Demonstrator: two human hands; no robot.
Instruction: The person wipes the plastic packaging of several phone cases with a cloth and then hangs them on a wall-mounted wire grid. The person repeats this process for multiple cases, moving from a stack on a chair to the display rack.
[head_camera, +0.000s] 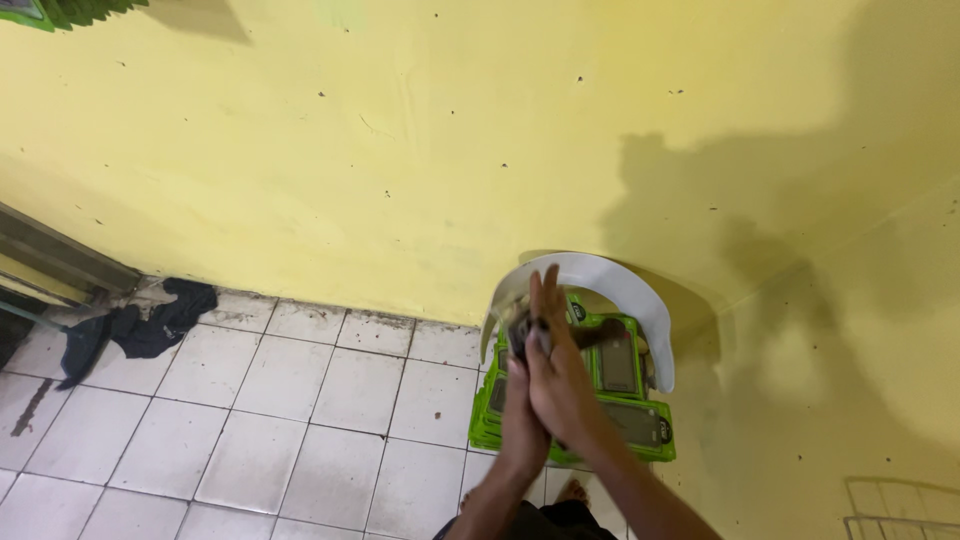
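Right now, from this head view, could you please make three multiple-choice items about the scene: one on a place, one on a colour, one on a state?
1. Where does the dark cloth lie?
A. On the tiled floor at the left, by the wall
B. On the green packages
C. Over the white curved piece

2. What colour are the flat packages under the hands?
A. Red
B. Bright green
C. Blue

3. How are the left hand and right hand placed?
A. Far apart, both on the floor
B. One behind the back
C. Pressed together, palm against palm, around something small and dark

Answers:
1. A, the cloth rests on the white tiles near the yellow wall.
2. B, the edges of the packages are bright green.
3. C, both hands meet before the white curved piece, with a dark thing between them; what it is cannot be told.
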